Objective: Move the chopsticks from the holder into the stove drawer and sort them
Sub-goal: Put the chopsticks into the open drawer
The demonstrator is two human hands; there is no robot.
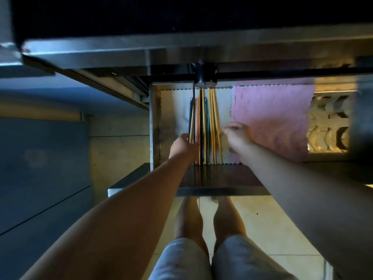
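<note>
both forearms reach forward and down over the open stove drawer (pixel 155 122). left hand (pixel 182 146) sits at the near left edge of the chopsticks (pixel 203 122), fingers curled onto the outermost sticks, apparently to square the row. right hand (pixel 237 134) hovers just right of the row, wrist raised; it is blurred, so finger state cannot be told. chopsticks lie lengthwise in the drawer, side by side, mixed colours. pink cloth (pixel 270 118) lies beside them. black knob (pixel 204 77) is beyond.
</note>
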